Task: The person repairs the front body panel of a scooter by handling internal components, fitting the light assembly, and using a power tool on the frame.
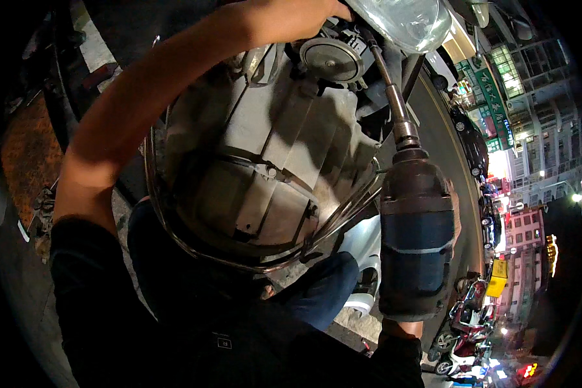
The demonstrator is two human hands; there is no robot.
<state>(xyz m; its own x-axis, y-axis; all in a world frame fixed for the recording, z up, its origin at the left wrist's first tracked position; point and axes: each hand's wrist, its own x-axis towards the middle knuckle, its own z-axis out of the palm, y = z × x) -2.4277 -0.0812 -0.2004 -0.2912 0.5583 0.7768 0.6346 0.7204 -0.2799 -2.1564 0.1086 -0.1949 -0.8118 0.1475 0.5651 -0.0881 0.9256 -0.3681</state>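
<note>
My right hand is wrapped round a dark cordless impact wrench, which covers most of the hand. A long metal socket extension runs from its nose up to the gap beside a round horn. Above that gap is a clear headlight on the opened front of a scooter. My left arm arches over the grey plastic body panel, and my left hand reaches to the headlight's left edge. Its fingertips are partly cut off and hidden there, so their grip does not show.
A bent metal rail loops around the panel near my knees. A white rounded vehicle part is beside the wrench. To the right lies a road with parked cars and scooters. A rusty plate lies at the left.
</note>
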